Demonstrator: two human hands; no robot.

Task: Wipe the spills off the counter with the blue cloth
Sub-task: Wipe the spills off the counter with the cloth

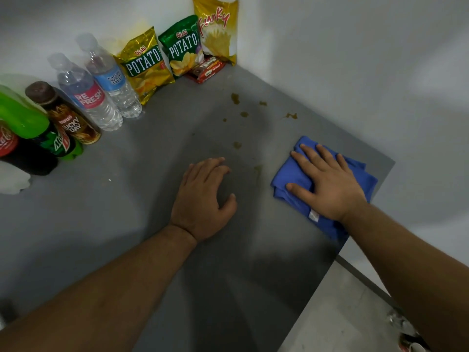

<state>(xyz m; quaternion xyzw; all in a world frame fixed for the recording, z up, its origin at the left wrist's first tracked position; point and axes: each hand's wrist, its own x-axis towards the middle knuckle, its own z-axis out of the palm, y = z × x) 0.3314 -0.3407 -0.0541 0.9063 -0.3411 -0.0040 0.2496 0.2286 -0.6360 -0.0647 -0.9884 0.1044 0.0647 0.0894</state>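
Note:
A folded blue cloth (pixel 291 175) lies on the grey counter (pixel 127 212) near its right edge. My right hand (pixel 327 184) presses flat on the cloth with straight, spread fingers. My left hand (pixel 203 199) rests on the bare counter to the left of the cloth, fingers loosely bent, holding nothing. Several small brownish-yellow spills (pixel 235 98) dot the counter beyond both hands, one spot (pixel 237 145) just past my left fingertips and a faint smear (pixel 257 170) between the hands.
Along the back wall stand drink bottles: two water bottles (pixel 88 97), a brown coffee bottle (pixel 66 118), a green soda bottle (pixel 38 128) and a cola bottle (pixel 15 153). Chip bags (pixel 147 64) and a snack pack (pixel 206 69) fill the corner. The counter's edge (pixel 355 229) drops to the floor at right.

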